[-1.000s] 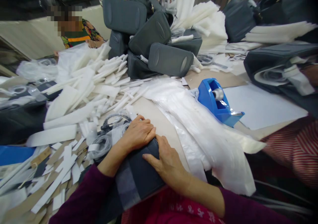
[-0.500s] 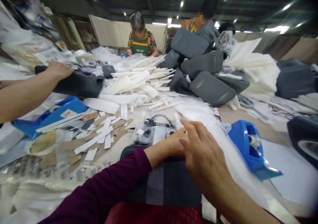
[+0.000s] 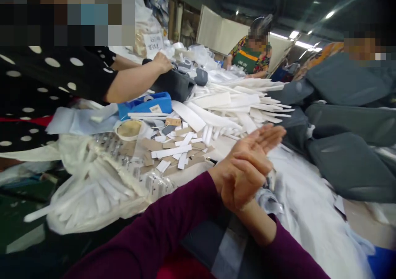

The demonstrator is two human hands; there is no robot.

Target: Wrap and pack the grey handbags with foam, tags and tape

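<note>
My left hand is raised over the worktop, its fingers stretched out toward the upper right with no object in them. Against its wrist and palm is my right hand, with fingers curled round; the contact is partly hidden. Under my forearms lies a dark grey padded bag or case with a clear plastic strip down its front. Just beyond the hands, a plastic-wrapped coil shows in part.
White foam strips and cut paper pieces cover the worktop. Dark grey padded pieces pile up at right. A blue tape dispenser stands near a co-worker's hand. Another person works across the table.
The view has swung left, bringing the co-worker in dotted clothing into sight. My hands have come up off the grey bag, and my right hand has closed round my left wrist.
</note>
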